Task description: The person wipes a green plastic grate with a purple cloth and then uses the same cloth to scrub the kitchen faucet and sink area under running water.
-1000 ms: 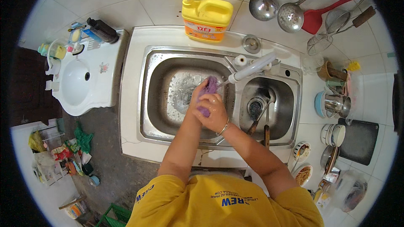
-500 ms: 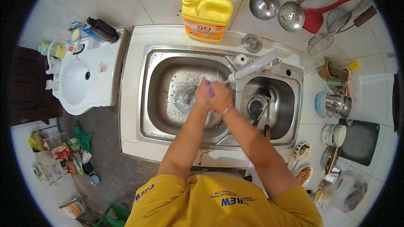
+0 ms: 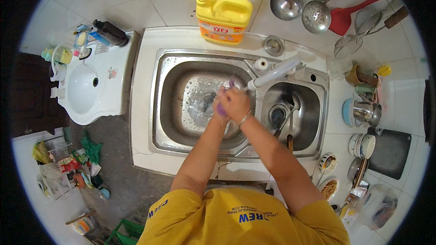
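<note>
Over the large left basin (image 3: pixel 170 129) of the steel sink, my left hand (image 3: pixel 217 101) and my right hand (image 3: pixel 239 105) are pressed together. Both are closed round a soft purple piece, apparently a cloth (image 3: pixel 222 110), and bits of it stick out between and above the fingers. A bracelet circles my right wrist. Right beside my right hand is the end of the white tap spout (image 3: pixel 268 75). Water splashes on the basin floor near the drain, to the left of my hands. Most of my fingers and much of the purple piece are hidden.
A ladle (image 3: pixel 290 118) and another handled utensil lie in the smaller right basin (image 3: pixel 310 129). Behind the sink stand a yellow pump jug (image 3: pixel 222 20) and a steel drain strainer (image 3: pixel 273 45). Ladles (image 3: pixel 286 4) hang on the wall. Bowls (image 3: pixel 328 164) crowd the right counter.
My hands have shifted slightly while staying together. More of the purple piece shows now, above the fingers and by the left wrist.
</note>
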The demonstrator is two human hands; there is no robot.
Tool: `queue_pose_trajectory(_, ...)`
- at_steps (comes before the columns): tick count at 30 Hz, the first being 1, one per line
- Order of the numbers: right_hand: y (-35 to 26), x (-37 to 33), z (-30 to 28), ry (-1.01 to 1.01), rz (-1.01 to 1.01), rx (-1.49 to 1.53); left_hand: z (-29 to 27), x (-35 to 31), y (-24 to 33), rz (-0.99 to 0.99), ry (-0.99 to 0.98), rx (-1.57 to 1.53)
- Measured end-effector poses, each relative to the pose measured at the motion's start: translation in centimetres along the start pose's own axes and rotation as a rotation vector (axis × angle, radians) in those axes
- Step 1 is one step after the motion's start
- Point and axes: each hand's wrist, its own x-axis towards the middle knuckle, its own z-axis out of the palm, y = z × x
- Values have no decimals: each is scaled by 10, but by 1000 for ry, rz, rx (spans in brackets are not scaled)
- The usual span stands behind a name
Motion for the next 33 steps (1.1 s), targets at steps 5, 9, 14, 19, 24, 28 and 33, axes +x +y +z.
queue_pose_trajectory(5, 63, 32, -19, -195, 338, 434, 57, -1, -12, 60, 411, 711)
queue_pose_trajectory(9, 102, 38, -56, 95, -88, -87, 92, 5, -17, 150, 217, 1181)
queue_pose_trajectory(14, 113, -28, -79, -110, -102, -24, 69, 2, -33, 86, -67, 1711)
queue_pose_trajectory(19, 81, -106, -87, -273, 26, -24, 59, -40, -34, -336, -289, 1820)
queue_pose_trajectory(24, 41, -130, -83, -518, 158, -89, 56, -84, -20, -545, -247, 1831)
queue_pose_trajectory(28, 3, -111, -48, -683, 108, -80, 40, -103, 25, -548, -133, 1933)
queue_pose_trajectory(33, 57, -48, 4, -567, 618, 718, 50, -98, 69, -104, 254, 1510)
